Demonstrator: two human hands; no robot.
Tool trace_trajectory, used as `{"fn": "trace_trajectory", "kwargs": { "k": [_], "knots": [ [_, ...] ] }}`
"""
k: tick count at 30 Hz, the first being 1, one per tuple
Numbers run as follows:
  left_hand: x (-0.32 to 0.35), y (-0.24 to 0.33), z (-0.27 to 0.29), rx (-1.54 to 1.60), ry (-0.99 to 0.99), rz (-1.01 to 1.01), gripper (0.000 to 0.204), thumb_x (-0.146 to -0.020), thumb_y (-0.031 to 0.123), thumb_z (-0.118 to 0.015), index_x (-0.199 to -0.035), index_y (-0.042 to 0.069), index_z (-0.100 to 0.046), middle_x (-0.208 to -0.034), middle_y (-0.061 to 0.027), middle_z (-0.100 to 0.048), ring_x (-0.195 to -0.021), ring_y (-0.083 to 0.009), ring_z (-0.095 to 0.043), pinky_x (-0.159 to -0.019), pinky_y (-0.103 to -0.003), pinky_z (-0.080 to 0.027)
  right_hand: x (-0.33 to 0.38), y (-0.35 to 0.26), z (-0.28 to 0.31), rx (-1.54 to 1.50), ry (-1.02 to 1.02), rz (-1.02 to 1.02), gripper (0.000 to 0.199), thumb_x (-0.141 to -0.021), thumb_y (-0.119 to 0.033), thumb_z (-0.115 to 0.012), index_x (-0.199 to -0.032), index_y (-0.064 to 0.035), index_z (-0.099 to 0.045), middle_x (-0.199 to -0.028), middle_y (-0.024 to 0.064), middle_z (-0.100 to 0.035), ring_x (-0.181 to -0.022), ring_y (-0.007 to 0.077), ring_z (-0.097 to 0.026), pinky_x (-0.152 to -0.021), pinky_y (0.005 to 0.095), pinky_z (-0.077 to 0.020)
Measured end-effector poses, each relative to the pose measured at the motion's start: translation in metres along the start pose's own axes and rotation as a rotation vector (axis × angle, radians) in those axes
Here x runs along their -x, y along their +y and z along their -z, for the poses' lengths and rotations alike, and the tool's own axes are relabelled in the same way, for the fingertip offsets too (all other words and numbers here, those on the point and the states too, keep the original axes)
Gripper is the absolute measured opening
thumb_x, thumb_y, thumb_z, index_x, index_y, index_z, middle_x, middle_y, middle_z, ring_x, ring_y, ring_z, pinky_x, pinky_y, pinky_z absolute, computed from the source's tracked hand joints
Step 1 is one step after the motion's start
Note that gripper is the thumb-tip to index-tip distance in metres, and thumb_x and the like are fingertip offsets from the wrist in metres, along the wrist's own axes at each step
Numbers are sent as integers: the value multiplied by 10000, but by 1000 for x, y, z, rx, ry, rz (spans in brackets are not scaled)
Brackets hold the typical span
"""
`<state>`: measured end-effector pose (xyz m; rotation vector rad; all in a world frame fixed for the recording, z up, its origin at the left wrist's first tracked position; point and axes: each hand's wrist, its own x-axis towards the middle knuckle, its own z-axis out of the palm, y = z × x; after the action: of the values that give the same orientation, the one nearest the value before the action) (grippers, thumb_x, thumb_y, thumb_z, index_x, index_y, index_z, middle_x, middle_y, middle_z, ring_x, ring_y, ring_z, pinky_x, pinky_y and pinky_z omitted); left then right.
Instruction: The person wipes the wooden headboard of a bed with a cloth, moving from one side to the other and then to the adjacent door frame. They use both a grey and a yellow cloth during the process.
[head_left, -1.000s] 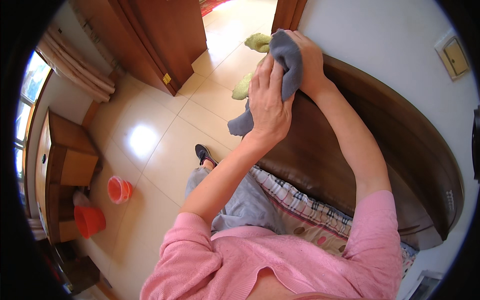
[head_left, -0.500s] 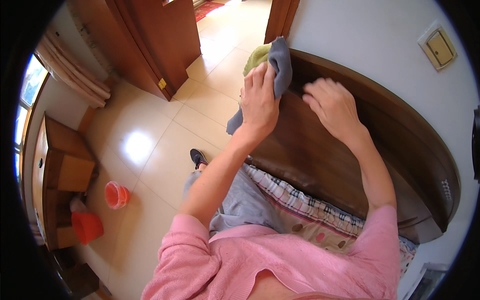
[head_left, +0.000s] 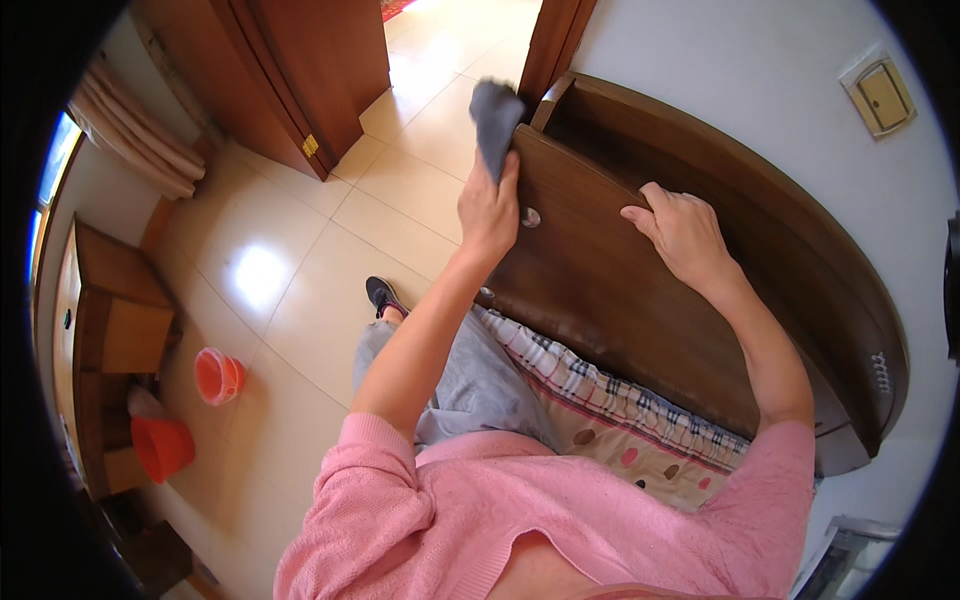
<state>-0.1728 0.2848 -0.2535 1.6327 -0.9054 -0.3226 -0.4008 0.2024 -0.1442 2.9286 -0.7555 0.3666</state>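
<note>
My left hand (head_left: 487,208) is closed on a grey cloth (head_left: 494,125), blurred at its upper end, at the far left corner of a dark brown headboard panel (head_left: 600,270). Its thumb lies against the panel's end. Over the panel's upper edge, my right hand (head_left: 683,235) hooks its curled fingers, thumb on the front side. The panel leans away from the back of the headboard (head_left: 800,240), leaving a long hollow between them. A round silvery fitting (head_left: 530,217) sits on the panel beside my left hand.
Below the panel lies a patterned bed cover (head_left: 640,455). On the tiled floor stand a small red-pink bucket (head_left: 219,377) and a larger red bucket (head_left: 162,449), near a wooden desk (head_left: 120,330). A brown door (head_left: 300,90) stands open ahead; a wall switch (head_left: 880,97) is at right.
My left hand has drawn the cloth slightly left and down; its green part is now mostly out of sight. My right hand has come onto the panel's edge. The view has shifted slightly.
</note>
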Motion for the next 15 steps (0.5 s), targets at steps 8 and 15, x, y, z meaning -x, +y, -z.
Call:
{"fn": "trace_trajectory", "kwargs": {
  "k": [8,15],
  "knots": [
    [14,2,13,80,22,25,483,-1050,470,-420,-1290,79,-571,-1135,-217,-658,-1066,-433,-605,-895,-466,-472,-3,-4,-3,70,35,5,387,-941,-356,-672,-817,-39,-489,-696,139,-612,-659,347,-627,-603,445,-498],
    [-52,68,19,371,-209,-100,552,-1033,508,-434,-1271,35,-588,-1228,-155,-625,-1136,-322,-577,-1000,-398,-422,-5,-6,-3,105,45,27,362,-930,-350,-684,-850,-39,-519,-725,133,-627,-672,342,-633,-617,436,-505]
  ]
}}
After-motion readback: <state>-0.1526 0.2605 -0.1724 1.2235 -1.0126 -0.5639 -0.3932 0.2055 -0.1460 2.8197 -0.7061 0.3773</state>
